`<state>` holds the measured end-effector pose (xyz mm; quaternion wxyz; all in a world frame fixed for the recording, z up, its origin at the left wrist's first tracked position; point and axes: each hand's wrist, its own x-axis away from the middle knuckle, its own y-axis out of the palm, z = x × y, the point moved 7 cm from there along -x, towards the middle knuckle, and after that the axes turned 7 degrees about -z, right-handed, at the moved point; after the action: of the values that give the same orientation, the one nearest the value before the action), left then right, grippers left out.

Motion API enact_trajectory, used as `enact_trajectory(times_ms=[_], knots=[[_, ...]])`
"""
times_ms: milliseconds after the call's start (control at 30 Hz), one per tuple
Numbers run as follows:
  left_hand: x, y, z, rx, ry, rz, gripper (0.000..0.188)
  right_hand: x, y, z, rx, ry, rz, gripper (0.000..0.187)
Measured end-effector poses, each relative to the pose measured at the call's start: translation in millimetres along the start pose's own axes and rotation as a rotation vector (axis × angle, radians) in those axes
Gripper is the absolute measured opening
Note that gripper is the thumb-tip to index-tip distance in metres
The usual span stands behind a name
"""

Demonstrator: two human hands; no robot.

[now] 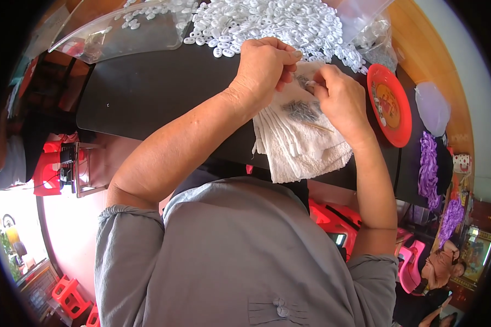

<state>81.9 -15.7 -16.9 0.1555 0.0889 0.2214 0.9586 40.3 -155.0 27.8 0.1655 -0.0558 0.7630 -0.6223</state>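
Note:
My left hand (264, 65) is closed above the far edge of a white towel (311, 158), thumb and forefinger pressed together. Whatever it holds is too small or hidden to make out. To its right, my right hand (341, 98) pinches a small whitish piece (311, 84) between thumb and fingertips. Below both hands, a small heap of thin grey metal pieces (301, 110) lies on the folded towel, which hangs over the table's near edge. Just beyond my hands spreads a large pile of small white oval pieces (267, 24) with dark marks.
The black table (147, 98) carries a clear plastic bin (120, 46) at the far left. A red plate (401, 133) stands right of my right hand, beside a translucent bag (432, 109) and purple strands (429, 169). Another person (444, 267) is at the lower right. Red stools (71, 297) stand lower left.

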Motion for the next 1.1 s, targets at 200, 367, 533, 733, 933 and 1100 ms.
enact_trajectory(times_ms=[200,367,533,733,933,1100], knots=[[0.1,-1.6,-1.5,-0.005,-0.028,0.023,0.011,5.1,-1.0,-5.3,-0.002,-0.060,0.050,0.013],[1.1,0.0,-1.3,-0.016,-0.033,0.021,0.011,6.1,-17.4,5.2,-0.077,-0.032,0.032,0.010],[-1.1,0.7,-3.5,-0.032,-0.038,0.000,0.011,5.1,-2.3,-2.4,0.185,-0.195,0.025,0.012],[0.9,2.0,-1.5,-0.040,-0.031,-0.002,0.009,12.3,3.3,24.3,-0.309,-0.031,0.028,0.013],[1.1,2.0,-3.2,-0.053,-0.047,-0.024,0.009,15.5,-6.2,20.8,-0.396,-0.031,0.107,0.008],[1.6,4.2,-1.2,-0.062,-0.021,-0.036,0.009,-0.6,-1.6,35.9,-0.752,0.093,-0.163,0.005]])
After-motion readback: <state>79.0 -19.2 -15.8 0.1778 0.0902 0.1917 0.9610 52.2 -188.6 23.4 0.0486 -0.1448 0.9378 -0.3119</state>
